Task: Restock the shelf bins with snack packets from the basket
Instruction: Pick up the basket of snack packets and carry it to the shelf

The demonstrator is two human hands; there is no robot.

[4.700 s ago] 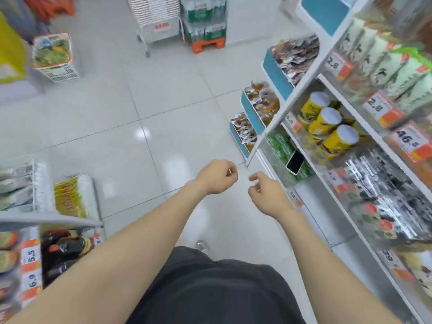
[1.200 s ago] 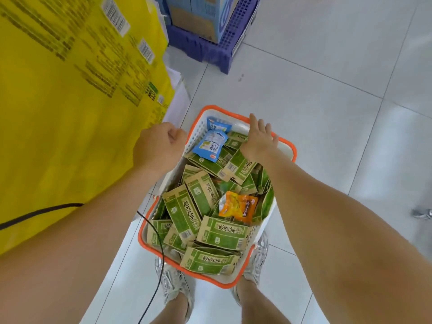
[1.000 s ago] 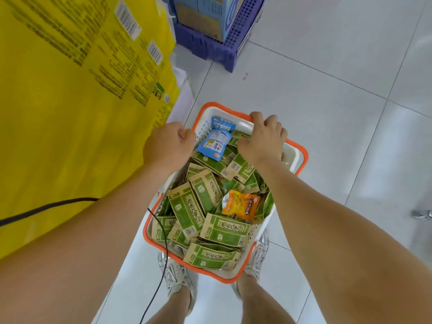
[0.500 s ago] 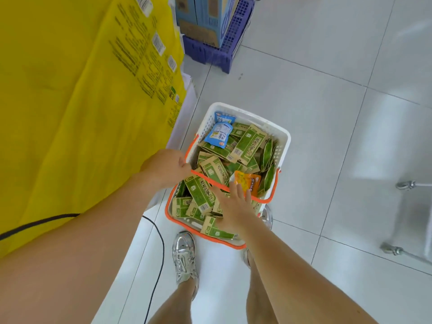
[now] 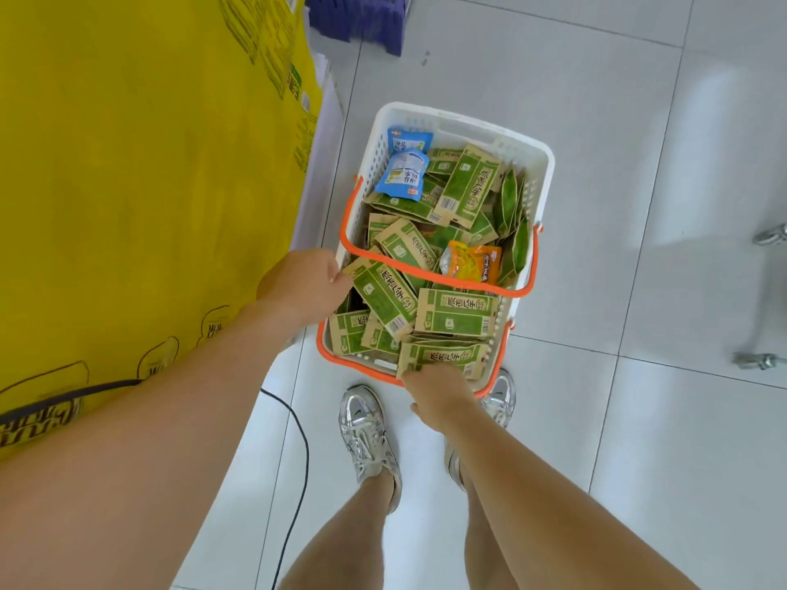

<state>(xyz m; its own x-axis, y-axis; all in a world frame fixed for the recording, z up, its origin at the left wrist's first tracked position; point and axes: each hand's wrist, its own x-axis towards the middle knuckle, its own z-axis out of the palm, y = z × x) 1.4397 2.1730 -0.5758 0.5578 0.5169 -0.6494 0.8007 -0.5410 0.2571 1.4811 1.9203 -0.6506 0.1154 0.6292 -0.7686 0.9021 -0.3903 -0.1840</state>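
Two bare legs (image 5: 374,525) in silver shoes (image 5: 366,432) stand on the white tiled floor (image 5: 617,462), with a black cable (image 5: 303,453) lying along their left. Just beyond the shoes, the right hand (image 5: 438,393) reaches to the near end of the basket (image 5: 468,123), fingers clamped on the near edge of the nearest packet (image 5: 443,357). The basket sits on the floor, white with orange handles (image 5: 426,275), one of which crosses over its middle. The left hand (image 5: 302,287) is curled at the basket's left rim, its thumb against the corner of another green packet (image 5: 383,291). I cannot tell whether this hand grips anything. The basket is heaped with green packets (image 5: 468,189), an orange packet (image 5: 472,264) right of centre and two blue packets (image 5: 404,172) at the far left. A big yellow sack (image 5: 149,163) fills the left side. A purple crate (image 5: 362,19) stands beyond.
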